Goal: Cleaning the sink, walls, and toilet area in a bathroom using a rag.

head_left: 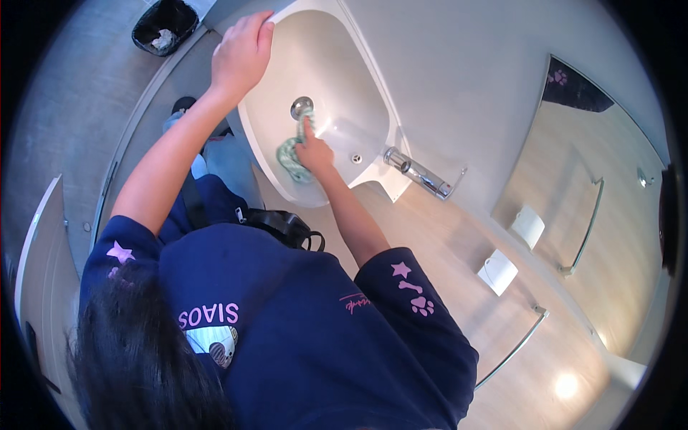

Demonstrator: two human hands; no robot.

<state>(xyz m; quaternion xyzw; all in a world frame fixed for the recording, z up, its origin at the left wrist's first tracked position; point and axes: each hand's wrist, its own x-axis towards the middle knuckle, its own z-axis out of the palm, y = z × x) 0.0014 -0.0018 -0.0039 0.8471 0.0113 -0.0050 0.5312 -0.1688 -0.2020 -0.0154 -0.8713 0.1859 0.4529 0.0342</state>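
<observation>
The right hand (314,152) is down in the sink (337,61), on a soft green and white checked cloth (289,160). One finger sticks out straight along the cloth. The others are bent and hidden, so I cannot tell if they pinch it. The cloth is all bunched up, and part of it hides under the hand. Just past the pointing finger is a round, shiny metal drain (302,106). All around those fingers the sink is smooth and white, with curved sides.

The left hand (242,51) is on the rim, up and to the left of the cloth. Its fingers are close together, but their undersides are hidden, so I cannot tell if they hold tight.

Right of the right fingers are a small round hole (356,159) and a shiny metal tap (419,173). Much farther right is a flat mirror (580,172).

Left of the left fingers is a black bin (188,20), cut off at the top, with crumpled white paper (164,39).

Below the right fingers, a dark blue shirt (287,308) partly hides a black bag (287,228).
</observation>
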